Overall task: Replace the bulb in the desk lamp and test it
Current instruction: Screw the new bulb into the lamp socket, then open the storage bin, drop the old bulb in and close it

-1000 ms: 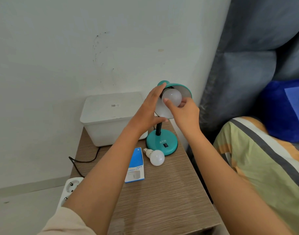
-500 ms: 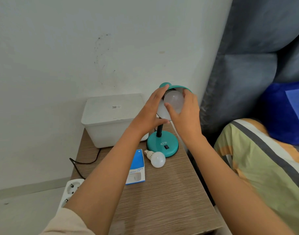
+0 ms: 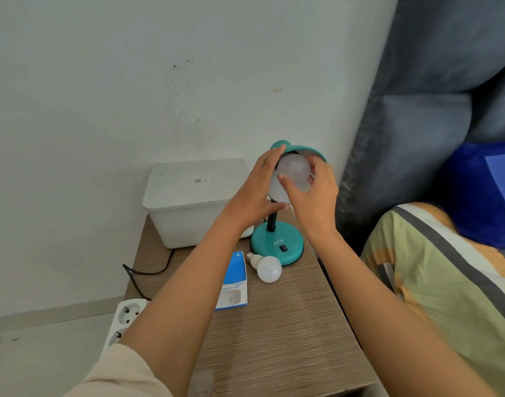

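A teal desk lamp stands on a wooden side table [image 3: 288,325], its round base [image 3: 277,246] carrying a black switch and its shade [image 3: 305,149] tilted toward me. A white bulb [image 3: 293,169] sits inside the shade. My right hand [image 3: 314,196] wraps its fingers around that bulb. My left hand [image 3: 257,193] is flat against the left side of the shade, steadying it. A second white bulb [image 3: 267,267] lies loose on the table in front of the base, beside a blue bulb box [image 3: 234,282]. The socket is hidden behind the bulb.
A white plastic bin [image 3: 194,202] stands against the wall behind the lamp. A black cord [image 3: 142,273] runs off the table's left edge to a white power strip [image 3: 125,319] on the floor. A grey headboard and a striped pillow [image 3: 446,282] are close on the right.
My right hand has shifted around the bulb in the shade, fingers now higher over it, as in a twist. The left hand stays on the shade. The view has drifted slightly.
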{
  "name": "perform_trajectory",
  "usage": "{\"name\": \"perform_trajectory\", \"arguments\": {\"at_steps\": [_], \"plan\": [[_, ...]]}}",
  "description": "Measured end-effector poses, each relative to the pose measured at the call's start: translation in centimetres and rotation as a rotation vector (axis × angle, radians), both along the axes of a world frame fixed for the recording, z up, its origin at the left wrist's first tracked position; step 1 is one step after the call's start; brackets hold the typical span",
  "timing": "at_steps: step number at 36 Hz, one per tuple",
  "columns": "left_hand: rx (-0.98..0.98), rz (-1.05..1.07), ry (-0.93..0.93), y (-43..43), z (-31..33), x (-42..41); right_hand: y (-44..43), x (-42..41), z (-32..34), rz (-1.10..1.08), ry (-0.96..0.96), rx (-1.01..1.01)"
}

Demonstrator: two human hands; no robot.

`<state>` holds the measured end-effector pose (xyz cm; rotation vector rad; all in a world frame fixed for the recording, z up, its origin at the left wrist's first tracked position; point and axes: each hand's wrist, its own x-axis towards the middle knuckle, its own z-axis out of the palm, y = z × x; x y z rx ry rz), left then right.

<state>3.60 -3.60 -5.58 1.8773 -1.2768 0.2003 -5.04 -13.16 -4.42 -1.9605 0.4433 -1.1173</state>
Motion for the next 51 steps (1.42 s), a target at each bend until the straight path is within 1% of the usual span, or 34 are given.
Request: {"name": "perform_trajectory", "arguments": {"at_steps": [6,12,20,23,26,29,35,39,41,45,49,51], "plan": [[0.047,0.033,-0.042,0.1,0.8,-0.8,-0.5,-0.2,0.5,-0.002,0.061,-0.051],[0.135,0.092,-0.096,0.5,1.8,-1.9,-0.7,-0.7,1.4,-0.008,0.185,-0.147],[0.282,0.149,-0.176,2.3,3.9,-3.1,0.5,-2.5,2.9,0.015,0.351,-0.214],[0.354,0.213,-0.191,3.6,4.3,-3.5,1.3,-3.9,3.1,0.024,0.366,-0.241],[0.425,0.284,-0.186,5.4,4.4,-4.1,2.5,-5.3,2.7,0.051,0.342,-0.249],[0.496,0.374,-0.146,7.7,4.1,-4.3,4.2,-5.9,1.5,0.114,0.345,-0.243],[0.589,0.562,-0.039,12.7,2.1,-1.9,7.4,-3.8,-2.0,0.226,0.481,-0.251],[0.633,0.693,0.044,16.1,0.8,1.4,8.0,-0.8,-3.0,0.238,0.603,-0.256],[0.618,0.738,0.117,17.4,0.6,2.9,7.7,1.1,-3.3,0.229,0.619,-0.261],[0.598,0.748,0.251,19.1,0.0,6.0,6.5,5.3,-3.5,0.173,0.646,-0.282],[0.539,0.707,0.404,19.4,-0.9,8.8,5.0,9.3,-3.7,0.146,0.667,-0.163],[0.510,0.674,0.448,19.1,-1.7,9.9,4.4,11.0,-4.0,0.152,0.656,-0.114]]}}
